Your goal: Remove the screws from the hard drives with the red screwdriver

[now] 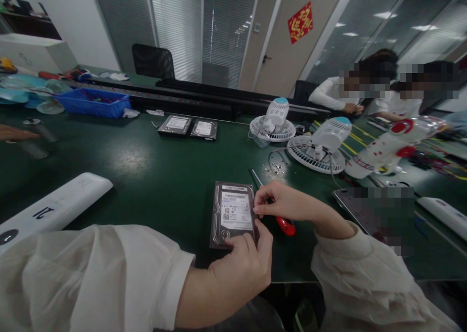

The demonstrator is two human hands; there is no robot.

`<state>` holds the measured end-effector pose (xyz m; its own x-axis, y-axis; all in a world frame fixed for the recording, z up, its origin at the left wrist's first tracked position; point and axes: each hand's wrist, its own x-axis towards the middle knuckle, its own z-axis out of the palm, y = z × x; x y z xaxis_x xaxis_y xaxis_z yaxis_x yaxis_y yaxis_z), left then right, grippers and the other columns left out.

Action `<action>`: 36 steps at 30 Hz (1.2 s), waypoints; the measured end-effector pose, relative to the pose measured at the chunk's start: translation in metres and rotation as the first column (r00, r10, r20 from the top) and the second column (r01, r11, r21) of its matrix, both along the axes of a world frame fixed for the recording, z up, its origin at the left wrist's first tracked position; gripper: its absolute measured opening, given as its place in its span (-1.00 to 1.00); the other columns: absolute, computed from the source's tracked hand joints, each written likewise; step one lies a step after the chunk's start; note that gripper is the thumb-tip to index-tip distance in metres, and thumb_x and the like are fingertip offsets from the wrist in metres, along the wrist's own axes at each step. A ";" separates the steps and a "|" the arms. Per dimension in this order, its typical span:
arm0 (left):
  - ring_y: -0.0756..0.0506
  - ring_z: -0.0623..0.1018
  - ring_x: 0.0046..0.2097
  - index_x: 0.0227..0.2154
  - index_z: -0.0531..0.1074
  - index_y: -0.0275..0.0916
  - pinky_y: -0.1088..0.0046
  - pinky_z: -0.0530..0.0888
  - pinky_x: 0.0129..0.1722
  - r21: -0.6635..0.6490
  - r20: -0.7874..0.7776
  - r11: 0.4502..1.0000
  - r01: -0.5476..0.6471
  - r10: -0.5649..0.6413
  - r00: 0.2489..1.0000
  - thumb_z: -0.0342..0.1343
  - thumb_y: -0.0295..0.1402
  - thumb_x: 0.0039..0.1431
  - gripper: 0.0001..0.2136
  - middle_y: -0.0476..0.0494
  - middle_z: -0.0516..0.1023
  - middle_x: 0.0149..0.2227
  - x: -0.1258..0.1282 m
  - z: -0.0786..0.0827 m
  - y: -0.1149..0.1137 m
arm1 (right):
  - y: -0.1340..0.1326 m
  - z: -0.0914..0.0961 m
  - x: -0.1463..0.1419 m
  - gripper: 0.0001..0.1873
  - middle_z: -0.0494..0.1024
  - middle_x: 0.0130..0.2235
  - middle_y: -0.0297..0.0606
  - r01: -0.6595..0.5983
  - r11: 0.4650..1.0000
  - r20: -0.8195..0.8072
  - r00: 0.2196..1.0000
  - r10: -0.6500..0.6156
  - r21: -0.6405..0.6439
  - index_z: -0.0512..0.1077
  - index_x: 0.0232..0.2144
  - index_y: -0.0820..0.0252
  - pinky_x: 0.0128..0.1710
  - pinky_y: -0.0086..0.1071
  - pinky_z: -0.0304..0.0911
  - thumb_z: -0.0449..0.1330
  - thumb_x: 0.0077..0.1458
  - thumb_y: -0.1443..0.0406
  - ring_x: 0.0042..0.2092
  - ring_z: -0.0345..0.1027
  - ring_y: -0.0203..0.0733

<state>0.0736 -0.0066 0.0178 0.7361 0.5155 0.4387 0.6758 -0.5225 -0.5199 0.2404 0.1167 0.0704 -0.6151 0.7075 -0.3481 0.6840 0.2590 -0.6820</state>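
Note:
A hard disk drive [233, 214] with a white label lies flat on the green table [156, 176] near its front edge. My left hand [242, 268] grips the drive's near right corner, fingers closed on its edge. My right hand [282, 201] is pinched at the drive's right edge, fingertips pressed together on something too small to make out. A red-handled screwdriver [286, 225] lies on the table under my right hand, its shaft pointing away.
Two more hard drives [189, 126] lie further back. Two white fans [321, 147] lie face down at right, small screws [279, 167] near them. A blue bin [93, 103] sits far left, a white device [54, 208] near left. Other people sit at the back right.

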 end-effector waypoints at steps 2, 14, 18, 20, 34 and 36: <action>-0.04 0.49 -0.56 -0.15 0.63 -0.35 0.39 0.37 -0.61 0.001 0.004 1.000 0.006 -0.006 1.000 -0.11 -0.46 0.29 -0.64 -0.35 0.63 -0.04 -0.001 0.000 0.000 | 0.001 0.000 0.000 -0.73 0.56 -0.47 -0.27 -0.006 1.000 -0.006 1.000 0.006 -0.002 0.51 -0.49 0.29 -0.44 -0.47 0.18 0.24 0.06 0.17 -0.46 0.32 -0.37; -0.05 0.50 -0.56 -0.15 0.60 -0.35 0.39 0.37 -0.61 -0.013 0.020 1.000 0.007 -0.006 1.000 -0.15 -0.50 0.30 -0.63 -0.37 0.64 -0.02 -0.001 0.000 0.002 | 0.002 -0.003 0.003 -0.71 0.48 -0.51 -0.34 -0.015 1.000 -0.042 0.999 0.015 -0.014 0.44 -0.52 0.26 -0.44 -0.48 0.16 0.29 0.05 0.14 -0.45 0.28 -0.38; -0.05 0.50 -0.56 -0.15 0.59 -0.34 0.40 0.38 -0.60 -0.035 0.017 0.999 0.017 -0.016 1.000 -0.16 -0.48 0.32 -0.64 -0.37 0.63 0.00 -0.001 -0.001 0.002 | 0.002 -0.001 0.004 -0.71 0.53 -0.47 -0.32 -0.025 0.999 -0.067 0.998 0.022 -0.043 0.45 -0.50 0.27 -0.42 -0.48 0.18 0.29 0.05 0.13 -0.43 0.32 -0.38; -0.05 0.51 -0.55 -0.14 0.58 -0.34 0.40 0.39 -0.59 -0.041 0.002 0.999 0.023 -0.023 1.000 -0.17 -0.48 0.33 -0.63 -0.38 0.62 0.01 -0.002 0.000 0.002 | 0.001 0.000 0.004 -0.69 0.56 -0.43 -0.28 -0.025 0.998 -0.083 0.996 0.020 -0.063 0.45 -0.48 0.27 -0.40 -0.48 0.22 0.27 0.07 0.12 -0.40 0.36 -0.36; -0.07 0.50 -0.55 -0.16 0.58 -0.36 0.38 0.37 -0.60 -0.042 0.021 0.999 0.032 -0.031 0.999 -0.16 -0.47 0.33 -0.64 -0.41 0.63 -0.02 -0.001 -0.001 0.003 | 0.003 0.002 0.004 -0.79 0.56 -0.40 -0.33 -0.028 0.996 -0.116 0.993 0.019 -0.082 0.53 -0.35 0.28 -0.35 -0.47 0.27 0.33 0.00 0.23 -0.38 0.37 -0.38; -0.07 0.50 -0.55 -0.16 0.58 -0.36 0.38 0.38 -0.60 -0.042 0.021 0.999 0.032 -0.031 0.999 -0.15 -0.47 0.32 -0.65 -0.42 0.63 -0.02 -0.001 -0.001 0.003 | 0.003 0.002 0.004 -0.81 0.56 -0.40 -0.33 -0.050 0.996 -0.113 0.993 0.042 -0.069 0.54 -0.35 0.28 -0.34 -0.47 0.27 0.33 0.00 0.25 -0.37 0.37 -0.38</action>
<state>0.0727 -0.0033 0.0171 0.7431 0.5109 0.4323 0.6692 -0.5647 -0.4830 0.2449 0.1196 0.0727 -0.6843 0.6532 -0.3240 0.5908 0.2364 -0.7714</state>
